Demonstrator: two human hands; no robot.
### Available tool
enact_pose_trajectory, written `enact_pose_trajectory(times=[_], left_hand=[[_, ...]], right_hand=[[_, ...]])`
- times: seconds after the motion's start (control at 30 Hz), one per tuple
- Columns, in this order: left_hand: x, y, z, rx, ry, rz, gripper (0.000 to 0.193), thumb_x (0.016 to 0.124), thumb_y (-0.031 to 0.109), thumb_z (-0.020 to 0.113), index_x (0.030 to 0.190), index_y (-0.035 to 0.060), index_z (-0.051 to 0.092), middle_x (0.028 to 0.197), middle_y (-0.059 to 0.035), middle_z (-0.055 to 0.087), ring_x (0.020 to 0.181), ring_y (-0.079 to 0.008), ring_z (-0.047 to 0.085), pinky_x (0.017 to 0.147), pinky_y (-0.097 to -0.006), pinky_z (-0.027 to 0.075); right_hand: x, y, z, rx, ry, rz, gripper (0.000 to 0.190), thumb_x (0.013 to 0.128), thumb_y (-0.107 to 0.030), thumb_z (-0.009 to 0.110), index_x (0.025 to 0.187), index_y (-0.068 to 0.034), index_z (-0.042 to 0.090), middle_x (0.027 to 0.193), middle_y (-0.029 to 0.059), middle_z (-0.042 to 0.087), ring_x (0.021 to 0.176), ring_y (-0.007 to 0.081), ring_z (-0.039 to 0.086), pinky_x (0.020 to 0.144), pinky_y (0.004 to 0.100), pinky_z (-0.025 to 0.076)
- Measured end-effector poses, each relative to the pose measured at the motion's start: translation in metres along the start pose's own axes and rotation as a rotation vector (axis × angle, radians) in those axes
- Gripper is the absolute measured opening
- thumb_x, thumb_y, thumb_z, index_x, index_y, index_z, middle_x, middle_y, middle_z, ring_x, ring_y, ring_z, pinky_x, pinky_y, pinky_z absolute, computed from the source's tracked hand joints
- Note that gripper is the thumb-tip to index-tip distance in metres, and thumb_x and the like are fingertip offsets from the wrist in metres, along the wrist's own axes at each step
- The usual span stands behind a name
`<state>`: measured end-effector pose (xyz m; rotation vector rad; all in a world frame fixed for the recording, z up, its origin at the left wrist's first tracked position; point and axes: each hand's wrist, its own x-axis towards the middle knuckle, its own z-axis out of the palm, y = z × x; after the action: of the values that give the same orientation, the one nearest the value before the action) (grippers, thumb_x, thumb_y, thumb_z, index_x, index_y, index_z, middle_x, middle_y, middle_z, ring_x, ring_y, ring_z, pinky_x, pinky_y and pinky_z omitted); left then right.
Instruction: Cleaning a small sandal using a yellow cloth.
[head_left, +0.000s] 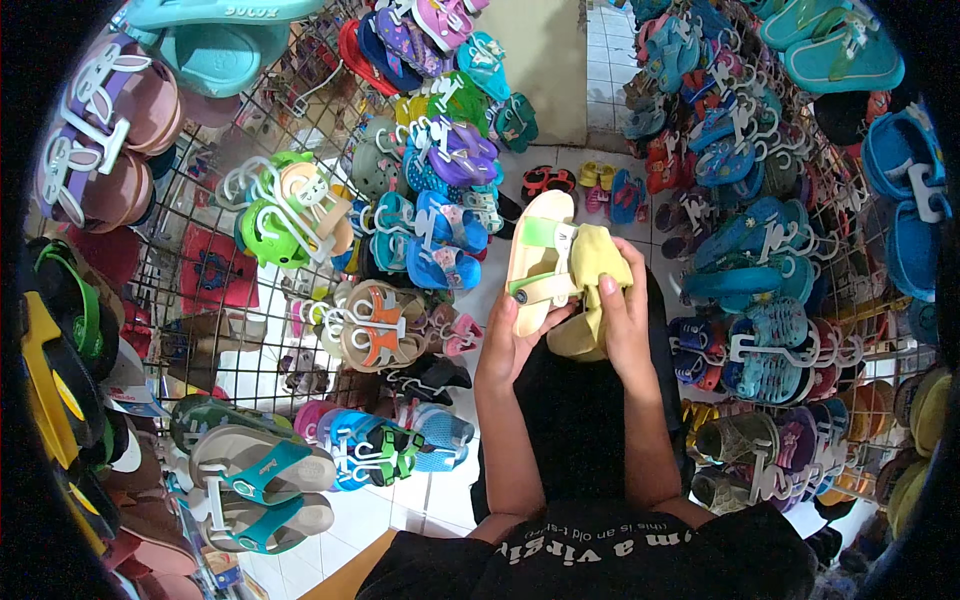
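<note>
Before my chest, my left hand (508, 343) grips a cream child's sandal (531, 319) by its sole, near the heel end. The sandal is tilted up. It has a green strap with a white cartoon animal face and a second, buckled strap. My right hand (628, 322) pinches a yellow cloth (598, 255) against the sandal's right side, thumb on top. The cloth covers part of that side. Below it hangs a yellowish piece (574, 339); whether it is more cloth or a second sandal, I cannot tell.
A wire grid rack (191, 300) on the left holds hanging children's sandals, among them a green pair with a rabbit face (311, 191). Blue clogs (750, 240) and other footwear hang close on the right. Several shoes (551, 182) stand on the tiled floor ahead.
</note>
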<state>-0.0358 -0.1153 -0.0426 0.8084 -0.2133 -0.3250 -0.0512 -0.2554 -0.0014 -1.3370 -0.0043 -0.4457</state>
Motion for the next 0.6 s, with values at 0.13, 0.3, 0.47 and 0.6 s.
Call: enact_pose_trajectory(times=[0.13, 0.3, 0.47, 0.6], left_hand=[[0.003, 0.004, 0.004, 0.062, 0.032, 0.003, 0.051, 0.092, 0.032, 0.037, 0.131, 0.0013, 0.029, 0.129, -0.0156, 0.039, 0.116, -0.0275, 0.045, 0.096, -0.0477, 0.038], [0.001, 0.0, -0.003, 0.178, -0.005, -0.068, 0.049, 0.093, 0.028, 0.036, 0.132, -0.0004, 0.029, 0.127, -0.0138, 0.042, 0.116, -0.0238, 0.044, 0.094, -0.0431, 0.04], [0.001, -0.005, 0.001, 0.165, 0.018, 0.039, 0.057, 0.09, 0.043, 0.034, 0.129, 0.0008, 0.033, 0.12, -0.0136, 0.048, 0.107, -0.0249, 0.05, 0.088, -0.0415, 0.043], [0.002, -0.002, -0.001, 0.224, 0.041, 0.018, 0.057, 0.09, 0.045, 0.033, 0.125, -0.0001, 0.037, 0.111, -0.0127, 0.053, 0.093, -0.0224, 0.054, 0.079, -0.0382, 0.045]], right_hand=[[0.004, 0.009, -0.011, -0.155, 0.006, 0.102, 0.034, 0.088, -0.022, 0.052, 0.115, -0.002, 0.046, 0.1, 0.0082, 0.055, 0.089, 0.0139, 0.052, 0.08, 0.0279, 0.042], [0.0, 0.009, -0.007, -0.043, 0.146, -0.095, 0.035, 0.089, -0.021, 0.05, 0.116, 0.001, 0.046, 0.11, 0.0106, 0.051, 0.098, 0.0148, 0.05, 0.085, 0.0283, 0.04], [0.001, 0.006, -0.005, -0.072, -0.002, -0.022, 0.039, 0.088, -0.02, 0.053, 0.12, 0.0, 0.043, 0.111, 0.0116, 0.053, 0.099, 0.0148, 0.05, 0.086, 0.0284, 0.04], [0.004, 0.014, -0.01, -0.171, -0.001, 0.004, 0.041, 0.089, -0.021, 0.052, 0.121, 0.0, 0.042, 0.112, 0.0116, 0.051, 0.1, 0.0149, 0.049, 0.085, 0.0285, 0.04]])
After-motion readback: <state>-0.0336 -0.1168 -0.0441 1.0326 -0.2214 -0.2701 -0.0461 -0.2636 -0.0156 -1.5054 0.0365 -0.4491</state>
